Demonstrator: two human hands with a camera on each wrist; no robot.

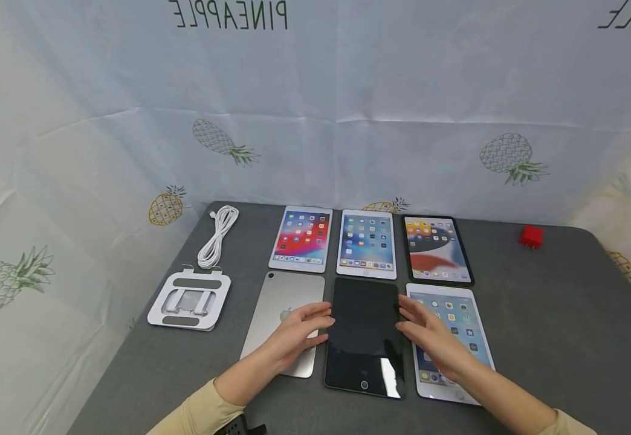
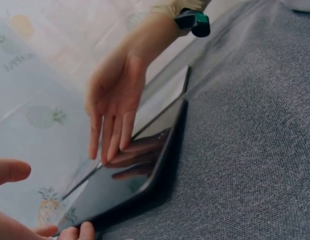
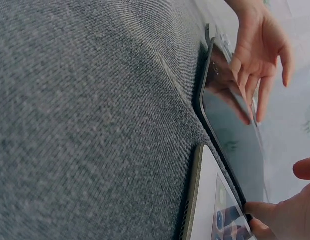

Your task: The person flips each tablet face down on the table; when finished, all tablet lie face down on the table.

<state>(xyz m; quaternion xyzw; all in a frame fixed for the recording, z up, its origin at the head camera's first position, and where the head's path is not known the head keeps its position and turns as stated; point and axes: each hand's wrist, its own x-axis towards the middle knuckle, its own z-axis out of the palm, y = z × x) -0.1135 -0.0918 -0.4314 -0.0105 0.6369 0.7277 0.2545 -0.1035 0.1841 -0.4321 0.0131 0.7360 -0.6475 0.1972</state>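
A black tablet with a dark screen and a round home button lies between my two hands. My left hand is at its left edge, fingers loosely extended over the silver back of another tablet. At the opposite edge is my right hand, above a white tablet with a lit screen. In the right wrist view, right fingertips touch the black tablet's rim. Left fingertips meet its edge in the left wrist view, where the far right hand hangs with straight fingers.
Behind lie two white tablets and a black-framed tablet, all lit. A coiled white cable and white folding stand lie left. A red charger plug sits right. Pineapple-print cloth hangs behind the grey table.
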